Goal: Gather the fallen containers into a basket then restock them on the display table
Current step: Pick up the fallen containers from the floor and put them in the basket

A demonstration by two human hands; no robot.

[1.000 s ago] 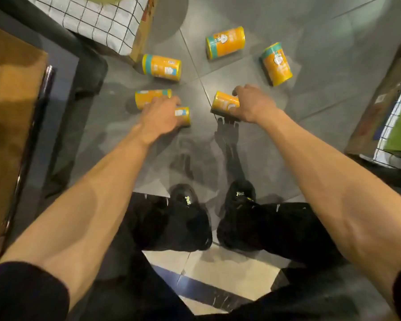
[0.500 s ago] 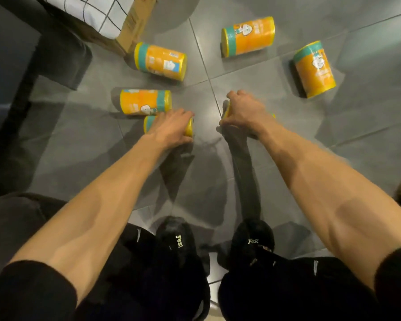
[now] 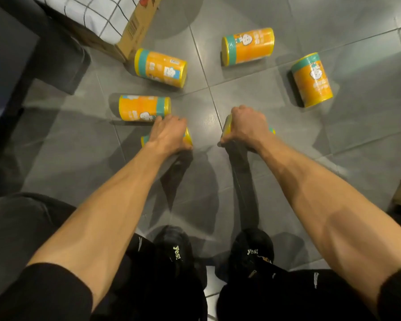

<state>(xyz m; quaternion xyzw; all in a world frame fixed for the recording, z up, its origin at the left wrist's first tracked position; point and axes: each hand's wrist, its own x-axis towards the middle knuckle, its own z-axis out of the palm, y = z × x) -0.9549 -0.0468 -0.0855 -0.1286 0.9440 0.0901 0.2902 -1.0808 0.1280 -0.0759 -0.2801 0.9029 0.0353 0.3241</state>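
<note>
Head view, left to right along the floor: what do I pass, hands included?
Orange container lying on its side → left hand gripping a second container → right hand gripping a third container → far-right container. Box-side container and top container overlap these; omitted.

The container (image 3: 248,47) at 1 o'clock has a smooth, glossy plastic wrap that catches the light, and the floor tiles (image 3: 357,140) under it are smooth and grey, with a soft sheen that mirrors shadows. At 11 o'clock the cardboard box (image 3: 137,24) looks matt and papery, and the checked cloth (image 3: 90,12) beside it is soft and dull. At 6 o'clock the shoes (image 3: 174,242) and the sleeves (image 3: 44,295) look like matt black fabric.
</note>
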